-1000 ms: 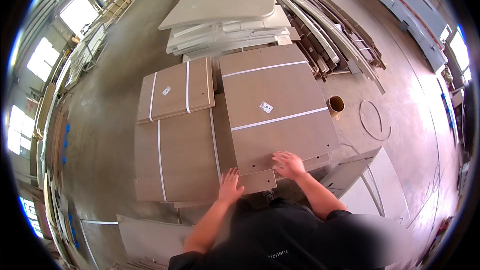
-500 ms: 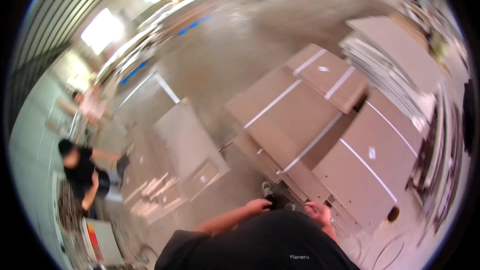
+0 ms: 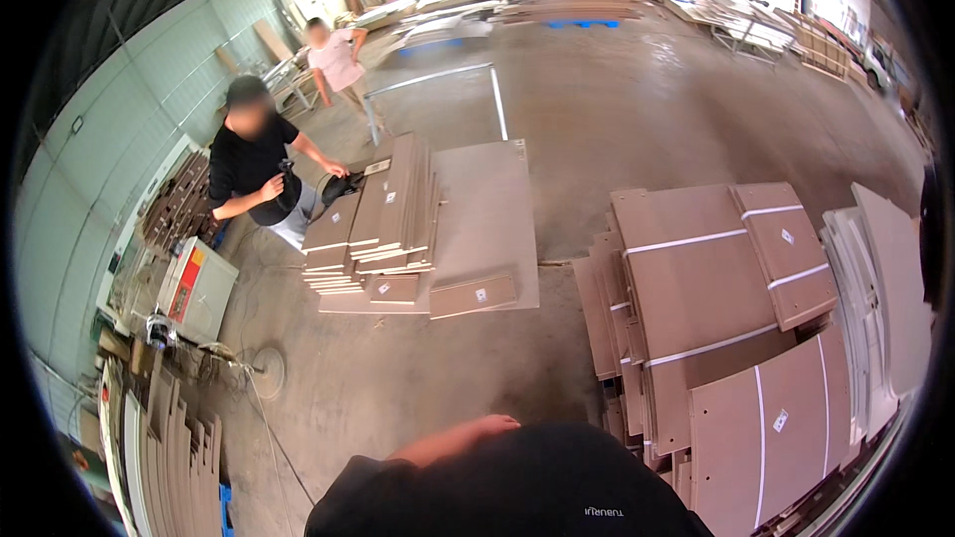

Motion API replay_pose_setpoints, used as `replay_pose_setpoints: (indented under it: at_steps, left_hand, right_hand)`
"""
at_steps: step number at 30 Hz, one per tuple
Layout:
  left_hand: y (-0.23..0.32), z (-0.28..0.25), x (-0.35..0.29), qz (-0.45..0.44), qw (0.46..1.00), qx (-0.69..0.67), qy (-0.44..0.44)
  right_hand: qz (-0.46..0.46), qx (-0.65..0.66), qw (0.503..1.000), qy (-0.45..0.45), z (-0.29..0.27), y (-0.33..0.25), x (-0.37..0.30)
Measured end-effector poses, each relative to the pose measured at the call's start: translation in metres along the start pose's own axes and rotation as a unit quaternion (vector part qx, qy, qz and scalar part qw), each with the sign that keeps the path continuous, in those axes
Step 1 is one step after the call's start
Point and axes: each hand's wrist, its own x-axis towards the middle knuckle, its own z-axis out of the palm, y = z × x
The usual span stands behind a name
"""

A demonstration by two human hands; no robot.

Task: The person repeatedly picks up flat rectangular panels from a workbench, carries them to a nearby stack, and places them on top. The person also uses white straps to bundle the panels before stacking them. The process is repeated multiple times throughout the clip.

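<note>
My left forearm comes in at the lower edge, and only a bit of my left hand [image 3: 495, 424] shows in front of my black shirt. Its fingers are mostly hidden behind the shirt, and I see nothing held. My right hand is out of sight. Closest on the right is a tall stack of brown panels [image 3: 686, 288], several bundled with white straps. Ahead to the left, cut brown boards [image 3: 388, 209] are piled on a large grey-brown sheet [image 3: 482, 209]. Two small labelled boards lie along that sheet's near edge, one of them a narrow board [image 3: 474, 295].
A person in black [image 3: 257, 149] stands at the pile's left with a dark object in hand. Farther back stands a person in pink [image 3: 336, 60]. A white cabinet [image 3: 199, 283], cables, a round base [image 3: 269, 372] and upright boards [image 3: 174, 447] line the left. Light panels [image 3: 885, 288] lean far right.
My view has swung left, so the strapped panels sit farther right and the board pile shows more squarely. My right hand has left the view. The left hand is now mostly hidden.
</note>
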Motion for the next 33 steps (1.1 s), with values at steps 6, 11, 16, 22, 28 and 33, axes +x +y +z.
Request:
replay_pose_setpoints:
  at_steps: [6, 11, 16, 22, 28, 33]
  left_hand:
    - [-0.084, 0.023, -0.04, 0.078, 0.982, -0.165, -0.042]
    - [-0.138, 0.044, -0.101, 0.11, 0.894, -0.414, -0.13]
    - [-0.212, 0.063, -0.128, 0.073, 0.887, -0.437, -0.128]
    - [-0.086, -0.016, -0.325, -0.06, 0.76, -0.646, -0.027]
    - [-0.21, 0.024, -0.286, 0.156, 0.931, -0.317, 0.088]
    - [-0.245, 0.033, -0.261, 0.159, 0.869, -0.458, 0.101]
  right_hand:
    - [0.019, 0.013, 0.999, 0.042, 0.035, 0.03, 0.031]
    - [0.059, 0.03, 0.994, 0.084, 0.068, 0.075, 0.044]
    - [0.093, 0.029, 0.992, 0.081, 0.11, 0.12, 0.045]
    - [0.021, -0.095, 0.993, 0.065, 0.134, 0.139, 0.031]
    - [-0.01, -0.096, 0.992, 0.086, 0.215, 0.061, 0.093]
    - [-0.032, -0.144, 0.986, 0.079, 0.26, 0.01, 0.123]
